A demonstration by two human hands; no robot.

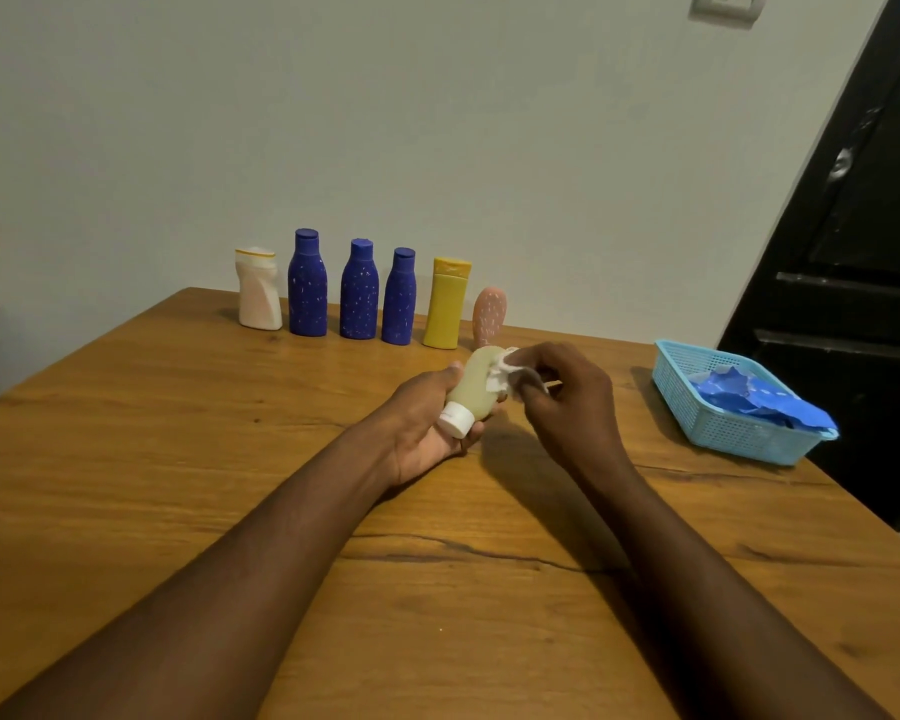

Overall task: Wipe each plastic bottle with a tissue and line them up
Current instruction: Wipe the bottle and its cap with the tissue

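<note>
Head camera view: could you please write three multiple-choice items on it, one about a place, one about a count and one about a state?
1. Where on the table is the basket?
A. At its right edge
B. Behind the row by the wall
C. At its left edge

2. How many blue bottles stand in the row by the wall?
A. Two
B. Three
C. Five

3. What is happening to the pale bottle with the white cap?
A. It stands in the row
B. The left hand holds it while the right hand presses a tissue on it
C. It lies in the basket

Answers:
1 A, the basket sits by the table's right edge.
2 B, three blue bottles stand between the white bottle and the yellow bottle.
3 B, both hands are at it above the table.
</note>
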